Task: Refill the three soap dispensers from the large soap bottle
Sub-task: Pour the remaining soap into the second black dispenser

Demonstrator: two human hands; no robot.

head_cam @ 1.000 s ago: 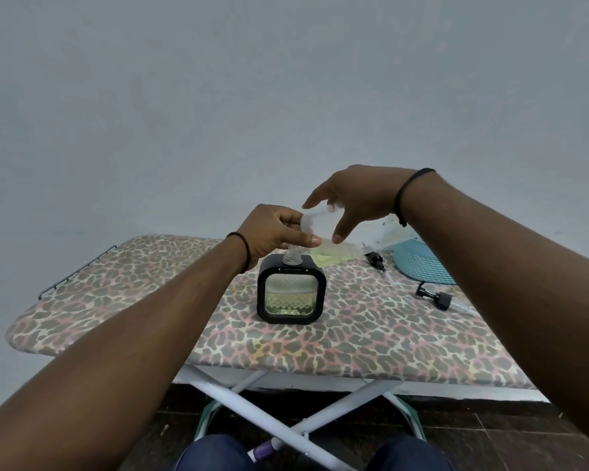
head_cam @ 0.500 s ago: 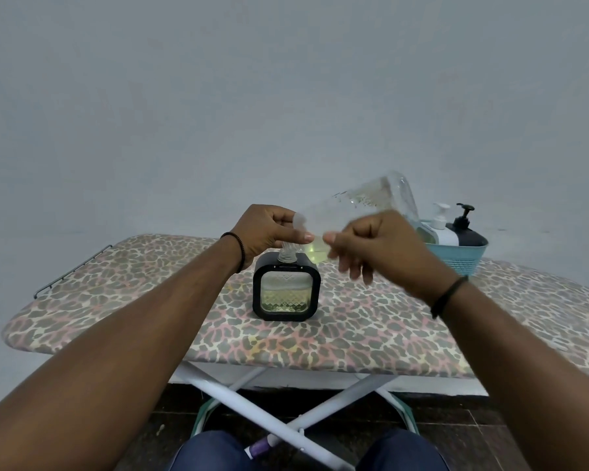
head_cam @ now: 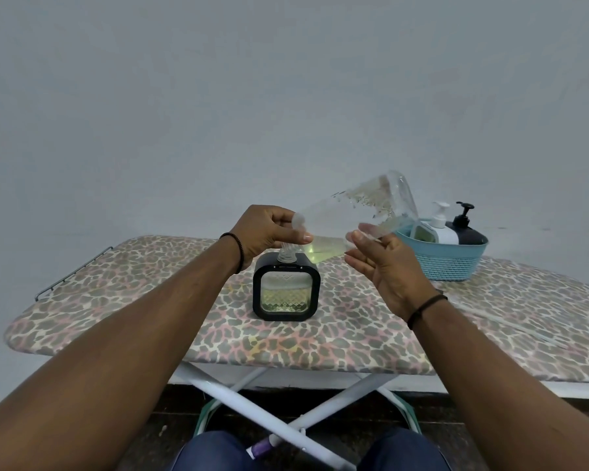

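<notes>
A black square soap dispenser (head_cam: 286, 294) stands on the leopard-print ironing board (head_cam: 143, 300), its pump off and its clear threaded neck open. It is partly filled with yellow-green soap. The large clear soap bottle (head_cam: 354, 207) is tilted over it, mouth down at the dispenser's neck and base raised to the right. A little yellow-green soap is pooled near its mouth. My left hand (head_cam: 269, 232) pinches the bottle's neck end. My right hand (head_cam: 388, 270) is under the bottle's body, fingers fairly straight and touching it.
A blue plastic basket (head_cam: 446, 263) at the back right holds a white pump dispenser (head_cam: 440, 227) and a black pump dispenser (head_cam: 466, 231). A metal rack edges the board's left end. The board's white crossed legs and my knees are below.
My right hand has come down from above the bottle to beneath it and its fingers have straightened. The bottle's base has lifted higher. My left hand stays at the neck.
</notes>
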